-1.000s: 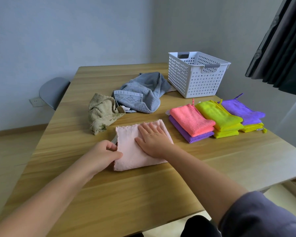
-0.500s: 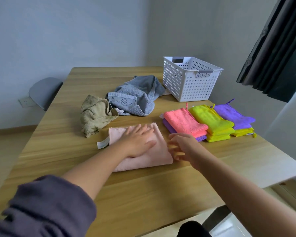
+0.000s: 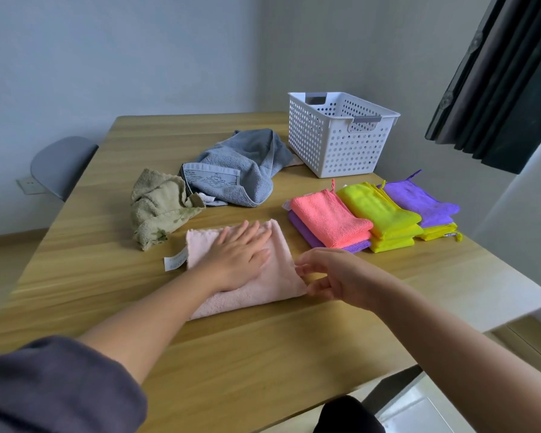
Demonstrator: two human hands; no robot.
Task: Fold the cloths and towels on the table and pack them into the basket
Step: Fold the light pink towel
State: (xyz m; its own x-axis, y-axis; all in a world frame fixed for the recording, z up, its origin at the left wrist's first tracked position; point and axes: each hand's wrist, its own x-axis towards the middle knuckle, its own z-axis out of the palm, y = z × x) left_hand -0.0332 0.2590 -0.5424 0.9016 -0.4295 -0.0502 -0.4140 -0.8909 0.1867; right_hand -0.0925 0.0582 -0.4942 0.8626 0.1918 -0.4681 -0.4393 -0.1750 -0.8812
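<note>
Pressing pink towel [image 3: 278, 278] | left hand [image 3: 238, 260] flat | right hand [image 3: 344, 276] at edge

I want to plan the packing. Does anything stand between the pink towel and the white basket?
Nothing visible blocks it. The pink towel lies under the left hand; bare table leads to the basket, with the grey towel left of that line and the coral cloth right of it, both low.
</note>
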